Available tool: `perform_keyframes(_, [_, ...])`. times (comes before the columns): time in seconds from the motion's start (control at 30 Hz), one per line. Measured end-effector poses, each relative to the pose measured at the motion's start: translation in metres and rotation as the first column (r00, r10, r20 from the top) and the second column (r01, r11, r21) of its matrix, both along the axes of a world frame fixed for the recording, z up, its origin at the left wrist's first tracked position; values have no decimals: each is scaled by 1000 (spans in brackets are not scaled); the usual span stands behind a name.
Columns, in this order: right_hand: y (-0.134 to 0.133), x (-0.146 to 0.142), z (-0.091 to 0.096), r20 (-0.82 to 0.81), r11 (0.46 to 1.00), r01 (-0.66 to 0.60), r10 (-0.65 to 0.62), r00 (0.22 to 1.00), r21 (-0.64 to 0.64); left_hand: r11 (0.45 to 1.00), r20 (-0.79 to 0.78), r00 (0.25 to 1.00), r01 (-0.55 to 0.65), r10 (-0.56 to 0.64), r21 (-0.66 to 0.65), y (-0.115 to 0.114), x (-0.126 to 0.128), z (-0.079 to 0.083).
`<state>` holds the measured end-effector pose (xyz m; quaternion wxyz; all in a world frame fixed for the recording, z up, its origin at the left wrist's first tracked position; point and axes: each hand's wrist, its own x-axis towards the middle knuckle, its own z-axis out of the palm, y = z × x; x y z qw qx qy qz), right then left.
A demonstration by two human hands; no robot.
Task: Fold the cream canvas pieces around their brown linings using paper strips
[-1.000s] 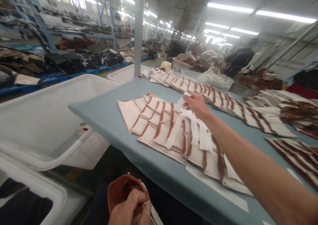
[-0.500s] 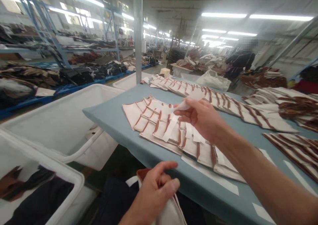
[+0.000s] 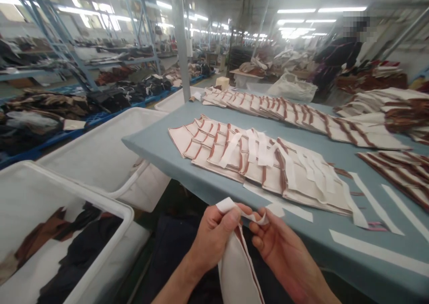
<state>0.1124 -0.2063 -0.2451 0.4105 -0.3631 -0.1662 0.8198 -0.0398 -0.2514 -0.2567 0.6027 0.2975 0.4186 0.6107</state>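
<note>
One curled left hand (image 3: 212, 234) just beside the palm-inward right hand (image 3: 281, 241), each grip a pinch on the white strip (image 3: 227, 204)

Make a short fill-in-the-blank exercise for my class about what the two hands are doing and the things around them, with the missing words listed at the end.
1. The left hand and the right hand hold one strip, whose colour is ____.
2. Of the two hands, the one nearer the bin is the ____ one.
3. The line along the edge of the cream fabric piece below the strip is ____.
4. Other strips lie across overlapping pieces on the ____.

Missing words: white; left; brown; table.
</note>
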Motion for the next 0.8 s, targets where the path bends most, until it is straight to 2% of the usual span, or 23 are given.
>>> perform_keyframes(0.1, [-7, -3, -14, -42, 999, 3, -5, 999, -54, 996, -161, 983, -77, 83, 40, -9, -2, 16])
perform_keyframes(0.23, [-16, -4, -35, 10, 992, -22, 24, 1000, -123, 990, -391, 914, -59, 106, 129, -25, -5, 33])
perform_keyframes(0.3, [-20, -2, -48, 63, 995, -41, 46, 997, -87, 985, -469, 874, -55, 127, 163, -32, -6, 36])
perform_keyframes(0.37, [-24, 5, -62, 180, 993, -120, 114, 977, 22, 984, -501, 855, -52, 132, 170, -37, -6, 38])
perform_keyframes(0.43, [-24, 15, -72, 415, 952, -263, 177, 893, 159, 985, -525, 840, -50, 133, 168, -42, -5, 40])
perform_keyframes(0.5, [-22, 28, -74, 678, 894, -362, 95, 729, 263, 985, -565, 814, -41, 132, 170, -47, -4, 44])
perform_keyframes(0.57, [-19, 38, -63, 803, 850, -376, -88, 590, 369, 983, -618, 776, -20, 130, 181, -51, -2, 49])
perform_keyframes(0.6, [-19, 41, -52, 811, 826, -366, -174, 558, 428, 983, -646, 753, -4, 125, 185, -52, 0, 51])
perform_keyframes(0.67, [-21, 39, -20, 773, 749, -387, -256, 581, 539, 980, -700, 705, 28, 119, 195, -54, 3, 55])
perform_keyframes(0.7, [-24, 35, -3, 758, 711, -415, -255, 601, 568, 979, -722, 682, 39, 121, 201, -55, 5, 56])
perform_keyframes(0.8, [-33, 14, 42, 698, 611, -492, -143, 702, 620, 973, -760, 637, 68, 129, 222, -56, 9, 58])
